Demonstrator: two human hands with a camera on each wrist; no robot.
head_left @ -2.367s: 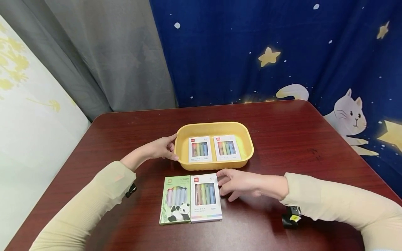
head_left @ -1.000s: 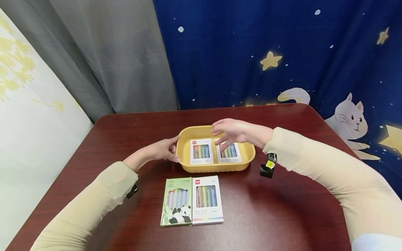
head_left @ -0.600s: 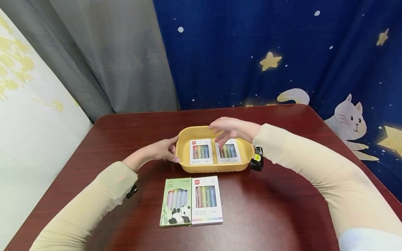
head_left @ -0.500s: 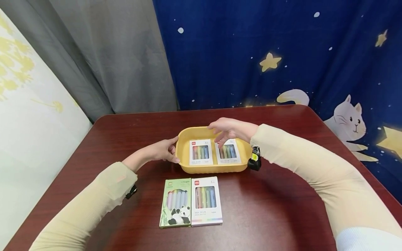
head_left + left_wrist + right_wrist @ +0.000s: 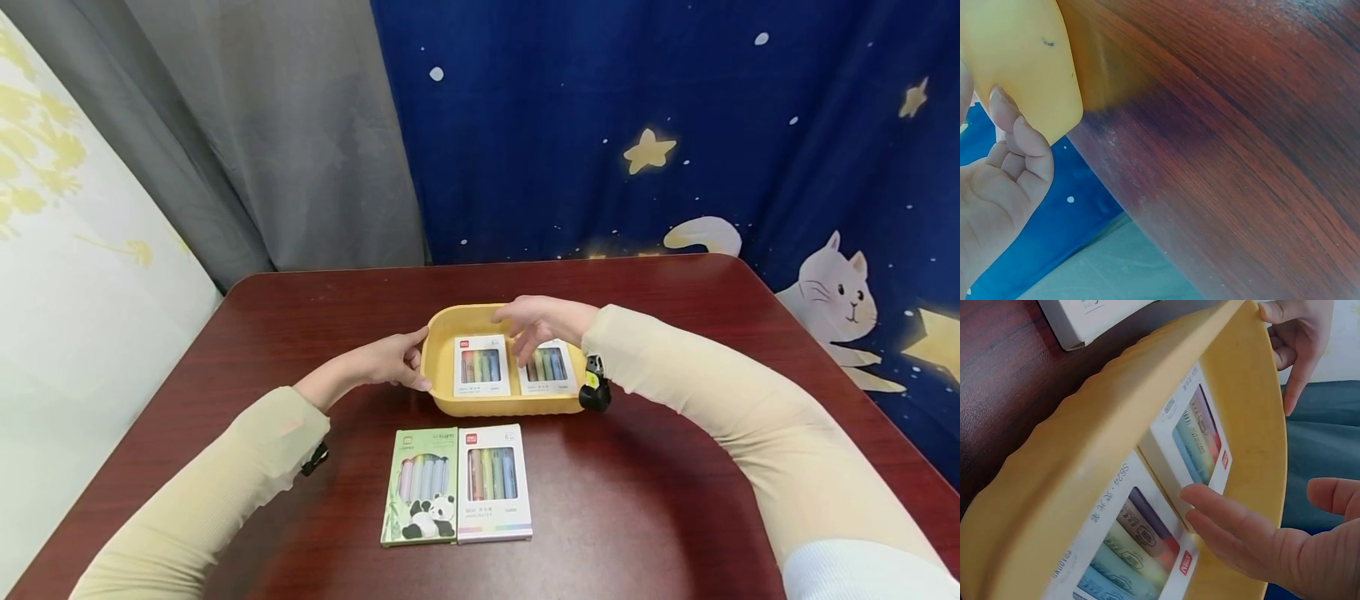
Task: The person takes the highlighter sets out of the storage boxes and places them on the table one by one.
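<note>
Yellow tray (image 5: 442, 367) sits mid-table, its left end gripped by the left hand (image 5: 386, 360). Right hand (image 5: 542, 323) hovers loosely open over the right pen box (image 5: 550, 368), hiding its top edge; contact is unclear.

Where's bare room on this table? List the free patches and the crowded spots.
Free: the table right of the yellow tray, and the left side beyond the left hand. Crowded: the tray, filled by two pen boxes under the right hand, and the front middle, where the panda box touches another box.
</note>
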